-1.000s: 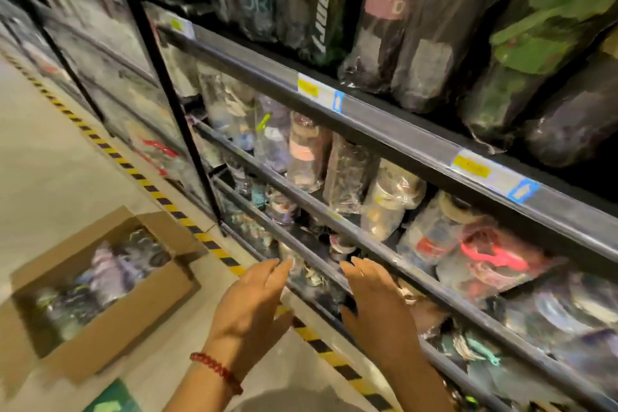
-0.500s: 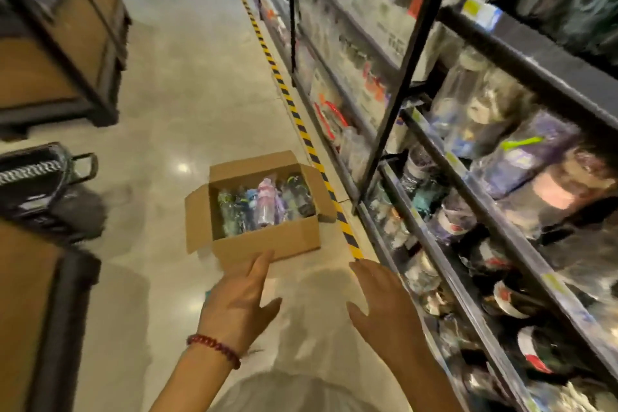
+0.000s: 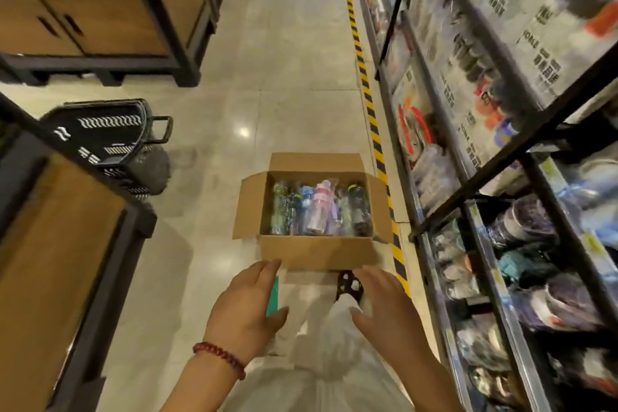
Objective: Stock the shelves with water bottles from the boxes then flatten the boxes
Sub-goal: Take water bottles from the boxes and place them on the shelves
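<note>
An open cardboard box (image 3: 317,252) stands on the aisle floor straight ahead, flaps spread. Several wrapped water bottles (image 3: 319,207) lie packed inside it, green, blue, pink and dark ones. My left hand (image 3: 245,309), with a red bead bracelet at the wrist, hovers just short of the box's near wall, fingers straight and holding nothing. My right hand (image 3: 384,308) is held out the same way at the box's near right corner, empty. The shelves (image 3: 475,221) on the right carry more wrapped bottles.
A yellow-and-black striped line (image 3: 369,104) runs along the floor beside the shelving. A stack of black shopping baskets (image 3: 113,140) sits to the left by a wooden display unit (image 3: 50,244). Another wooden unit (image 3: 110,10) stands further back left. A green flat object (image 3: 273,294) lies under my left hand.
My view has swung from the shelf down the aisle to the box. The box is now straight ahead and much closer to both hands, which stay open and empty.
</note>
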### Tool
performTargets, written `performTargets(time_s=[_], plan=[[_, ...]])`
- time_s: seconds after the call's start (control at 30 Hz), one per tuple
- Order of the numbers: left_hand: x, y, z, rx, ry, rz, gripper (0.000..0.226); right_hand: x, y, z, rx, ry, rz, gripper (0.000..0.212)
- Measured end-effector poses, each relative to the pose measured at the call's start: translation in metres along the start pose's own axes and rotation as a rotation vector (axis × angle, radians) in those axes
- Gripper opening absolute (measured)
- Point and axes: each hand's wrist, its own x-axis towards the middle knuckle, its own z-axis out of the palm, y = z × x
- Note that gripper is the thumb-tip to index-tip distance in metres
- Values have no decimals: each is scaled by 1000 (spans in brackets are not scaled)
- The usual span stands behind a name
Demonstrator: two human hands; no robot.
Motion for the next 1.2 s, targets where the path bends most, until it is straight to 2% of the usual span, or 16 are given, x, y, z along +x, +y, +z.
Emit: performTargets(time_s=[0.1,0.3,0.53,0.6,0.8,0.9,1.07,1.13,1.2], plan=[[50,8,-8,-8,12,-23,72,62,15,-23,27,-55,-24,46],[176,43,-32,-7,-38,-74,71,188,57,-85,46,-91,-70,50],[332,50,12,-51,-242,-138,74,304,131,-69,63,-287,53,49],[372,43,37,-55,-312,-172,75,332,150,-49,39,-352,108,43],[486,-7,146,-46,-496,-253,74,418,210,51,39,-515,189,52],[531,-43,212,-27,-549,-260,74,458,241,112,58,-539,296,53],[586,-88,305,-7,-648,-375,80,504,292,210,49,-551,489,51],[601,-102,339,-52,-646,-455,91,513,305,246,4,-571,534,58],[613,-112,365,-106,-640,-540,104,521,312,272,-88,-561,550,73]])
